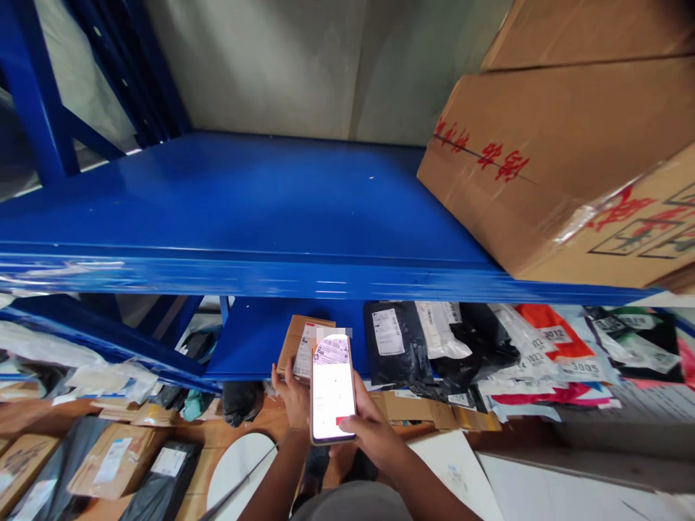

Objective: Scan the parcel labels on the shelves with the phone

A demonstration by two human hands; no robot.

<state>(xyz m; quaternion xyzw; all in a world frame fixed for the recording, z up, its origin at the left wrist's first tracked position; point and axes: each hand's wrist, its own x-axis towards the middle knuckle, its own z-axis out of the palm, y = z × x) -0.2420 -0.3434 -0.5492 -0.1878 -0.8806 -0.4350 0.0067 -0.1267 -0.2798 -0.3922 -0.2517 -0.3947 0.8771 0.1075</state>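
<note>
My right hand (374, 427) holds a smartphone (333, 394) upright, its thumb over the lower part of the lit screen near a red button. The screen shows a camera view of a label at the top and a white page below. Behind the phone, my left hand (295, 396) grips the near left edge of a small cardboard box (293, 340) at the lower blue shelf (250, 329). A white shipping label (305, 351) on the box is partly hidden by the phone. Right of the box lies a black plastic parcel (399, 362) with a white label.
Large cardboard boxes (521, 145) with red handwriting stand on the upper blue shelf (282, 195), at right. More bagged parcels (554, 347) crowd the lower shelf. Several packages (116, 459) lie on the floor at left, near a round white stool-like top (239, 470).
</note>
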